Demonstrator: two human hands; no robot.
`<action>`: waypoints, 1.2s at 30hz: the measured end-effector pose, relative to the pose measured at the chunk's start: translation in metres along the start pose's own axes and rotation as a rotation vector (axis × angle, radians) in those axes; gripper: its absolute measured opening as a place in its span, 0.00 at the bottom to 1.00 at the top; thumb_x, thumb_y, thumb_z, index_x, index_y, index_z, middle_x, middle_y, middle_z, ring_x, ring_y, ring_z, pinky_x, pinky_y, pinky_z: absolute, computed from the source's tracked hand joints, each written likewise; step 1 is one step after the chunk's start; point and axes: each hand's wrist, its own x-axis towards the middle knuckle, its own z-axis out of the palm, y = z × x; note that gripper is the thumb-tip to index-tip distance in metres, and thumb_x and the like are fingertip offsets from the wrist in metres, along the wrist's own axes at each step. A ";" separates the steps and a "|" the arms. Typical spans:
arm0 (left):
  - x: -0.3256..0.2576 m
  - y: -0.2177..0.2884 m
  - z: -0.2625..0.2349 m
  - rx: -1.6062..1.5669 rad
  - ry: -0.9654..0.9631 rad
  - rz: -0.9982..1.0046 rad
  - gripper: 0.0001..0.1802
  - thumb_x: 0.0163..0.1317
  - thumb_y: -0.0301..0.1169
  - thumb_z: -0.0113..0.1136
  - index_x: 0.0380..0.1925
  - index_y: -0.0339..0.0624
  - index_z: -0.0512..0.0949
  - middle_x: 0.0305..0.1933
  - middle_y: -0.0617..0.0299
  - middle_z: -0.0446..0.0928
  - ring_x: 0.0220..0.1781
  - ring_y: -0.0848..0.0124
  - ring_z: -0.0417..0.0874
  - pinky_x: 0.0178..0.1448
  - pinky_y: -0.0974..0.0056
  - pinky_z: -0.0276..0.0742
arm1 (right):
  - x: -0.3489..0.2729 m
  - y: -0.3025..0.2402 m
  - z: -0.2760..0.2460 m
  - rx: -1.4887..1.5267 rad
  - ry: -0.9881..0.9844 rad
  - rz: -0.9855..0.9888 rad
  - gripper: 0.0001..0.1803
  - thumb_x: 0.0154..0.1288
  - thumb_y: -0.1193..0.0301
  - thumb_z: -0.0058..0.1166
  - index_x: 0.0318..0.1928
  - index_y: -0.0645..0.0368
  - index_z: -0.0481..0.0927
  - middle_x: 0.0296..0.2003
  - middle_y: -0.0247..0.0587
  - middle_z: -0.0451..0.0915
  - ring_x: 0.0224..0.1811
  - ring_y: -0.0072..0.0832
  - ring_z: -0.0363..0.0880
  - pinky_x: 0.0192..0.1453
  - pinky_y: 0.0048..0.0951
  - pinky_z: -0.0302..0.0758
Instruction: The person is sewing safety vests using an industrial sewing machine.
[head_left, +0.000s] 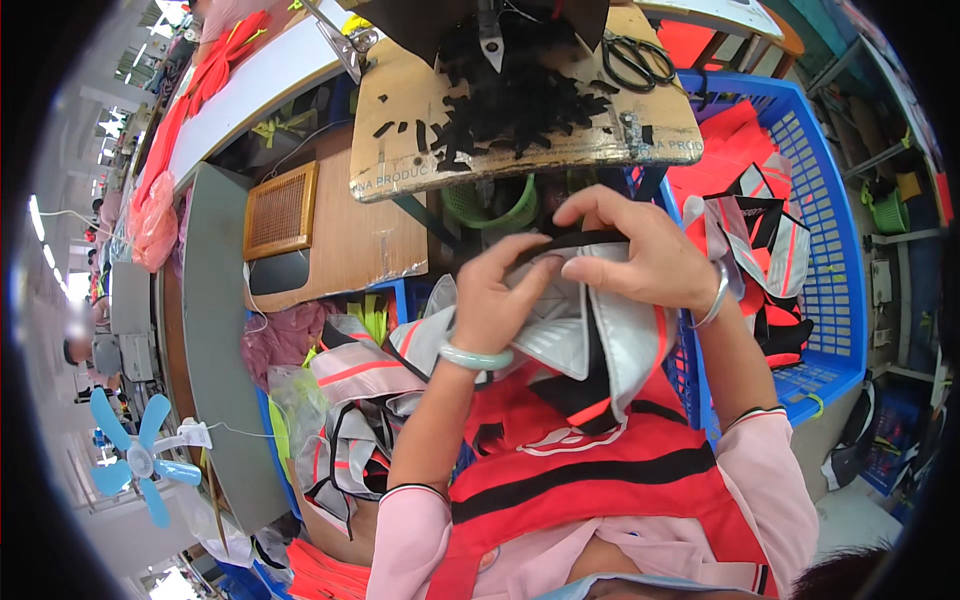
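Above my lap, between both hands, is a light grey sewn fabric piece [628,335] with black edging and thin orange lines. My left hand [500,295], a pale green bangle on its wrist, grips the black upper edge between thumb and fingers. My right hand [640,250], wearing a silver bangle, closes on the same edge with its thumb on the grey side; its index finger is raised and bent. The piece's lower part hangs over my red apron [590,490]. Folds hide some of its shape.
Ahead, a worn board [400,165] bears black scraps [510,115], black scissors [640,62] and a machine's pointed metal part [491,50]. A blue basket [835,250] of orange and grey pieces stands right. More grey pieces [350,450] lie left, near a blue fan [142,458].
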 end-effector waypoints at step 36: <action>0.205 0.012 -0.102 0.246 -0.313 -0.245 0.20 0.63 0.33 0.66 0.51 0.30 0.80 0.42 0.63 0.83 0.40 0.79 0.81 0.48 0.72 0.78 | 0.150 0.044 -0.035 0.147 0.073 0.109 0.18 0.64 0.61 0.61 0.42 0.66 0.81 0.32 0.30 0.79 0.35 0.15 0.73 0.39 0.20 0.70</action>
